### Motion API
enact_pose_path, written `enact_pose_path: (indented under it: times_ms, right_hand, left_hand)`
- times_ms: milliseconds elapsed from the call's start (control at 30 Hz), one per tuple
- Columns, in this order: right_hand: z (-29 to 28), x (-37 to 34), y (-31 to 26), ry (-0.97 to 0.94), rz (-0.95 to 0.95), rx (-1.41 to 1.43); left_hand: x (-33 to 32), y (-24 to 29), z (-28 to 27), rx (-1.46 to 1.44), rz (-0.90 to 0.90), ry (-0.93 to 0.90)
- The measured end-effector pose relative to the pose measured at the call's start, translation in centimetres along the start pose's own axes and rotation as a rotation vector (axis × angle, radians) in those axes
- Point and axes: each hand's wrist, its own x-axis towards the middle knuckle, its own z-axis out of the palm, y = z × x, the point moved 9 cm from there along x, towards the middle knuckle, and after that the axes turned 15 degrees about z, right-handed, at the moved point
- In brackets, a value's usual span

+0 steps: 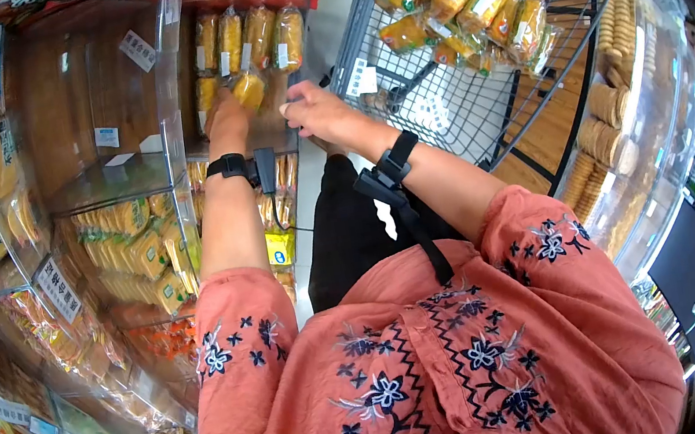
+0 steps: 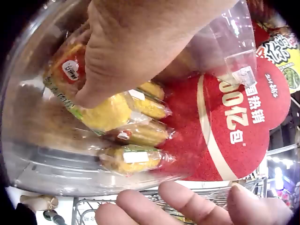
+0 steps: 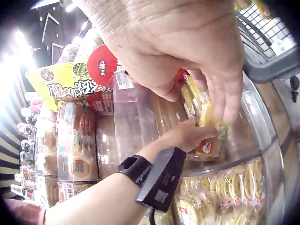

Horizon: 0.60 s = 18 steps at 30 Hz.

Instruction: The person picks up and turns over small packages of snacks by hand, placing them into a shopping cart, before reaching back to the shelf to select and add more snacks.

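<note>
My left hand (image 1: 228,124) reaches into a clear-walled shelf bin and grips a plastic-wrapped yellow bread (image 2: 110,112). The thumb lies over the wrapper, beside a red label, in the left wrist view. Behind it, a row of similar wrapped breads (image 1: 260,36) with white stickers lies against the back of the bin. My right hand (image 1: 322,112) hovers by the bin's cart-side edge, fingers loosely bent and holding nothing. From the right wrist view, that hand (image 3: 173,42) hangs above the left hand and the bread.
At the right stands a wire shopping cart (image 1: 439,106) with several wrapped breads (image 1: 468,0) piled at its far end. Bins of packaged biscuits (image 1: 134,247) fill the shelves at left and below. A red sign (image 2: 220,126) stands behind the bin. Stacked round cookies (image 1: 606,127) line the far right.
</note>
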Motion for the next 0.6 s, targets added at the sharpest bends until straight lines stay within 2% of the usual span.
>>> enact_pose_path:
  times_ms: [133, 267, 433, 533, 600]
  right_hand:
    - [0.4, 2.3, 1.4, 0.053, -0.047, -0.054]
    - [0.6, 3.0, 1.8, 0.073, -0.066, -0.048]
    - [1.4, 3.4, 1.6, 0.053, -0.038, -0.073]
    - [1.9, 3.9, 1.4, 0.029, -0.022, -0.073]
    - [2.1, 3.7, 1.5, 0.051, -0.048, -0.029]
  left_hand:
    - [-1.1, 0.0, -0.3, -0.014, 0.02, 0.134]
    - [0.5, -2.9, 2.7, 0.025, -0.043, 0.091]
    - [1.5, -3.1, 2.8, 0.027, -0.093, 0.063]
    - [1.7, -1.3, 2.4, 0.194, -0.005, 0.086]
    - [2.2, -0.8, 2.4, 0.168, -0.011, 0.095]
